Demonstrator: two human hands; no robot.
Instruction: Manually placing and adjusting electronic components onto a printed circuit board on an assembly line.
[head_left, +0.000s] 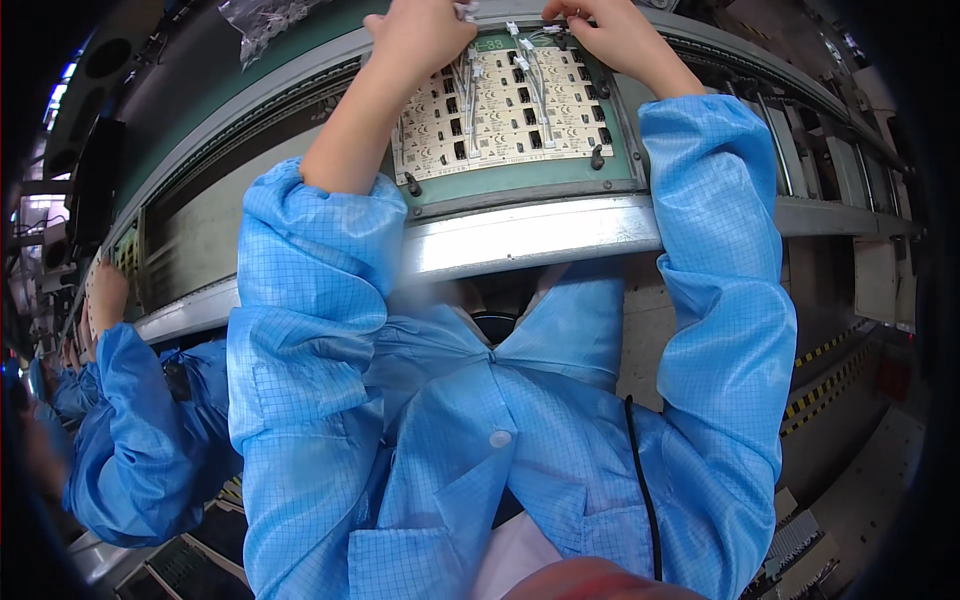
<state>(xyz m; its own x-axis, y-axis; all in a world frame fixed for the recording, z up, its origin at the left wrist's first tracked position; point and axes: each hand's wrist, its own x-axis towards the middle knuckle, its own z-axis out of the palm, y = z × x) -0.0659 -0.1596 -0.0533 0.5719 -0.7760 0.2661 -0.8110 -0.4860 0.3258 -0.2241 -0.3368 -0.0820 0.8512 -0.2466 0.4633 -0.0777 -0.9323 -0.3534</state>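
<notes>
A cream-coloured circuit board panel [500,125] lies in a green carrier [620,160], with rows of black parts and repeated small sections. White wire leads [540,95] run up across it, ending in small white connectors [521,62]. Over the panel's far left corner, my left hand [420,35] is closed, with a small white connector [464,12] at its fingertips. My right hand [610,35] reaches to the far right corner, thumb and fingers curled together beside another white connector; what they grip is too small to tell. Black clips [598,157] sit at the carrier's edges.
The carrier rests on a conveyor line with a metal front rail [530,238]. A clear plastic bag [265,25] of small parts lies beyond it. To the left, a co-worker's hand [107,295] and blue sleeve [140,420] are at the same line.
</notes>
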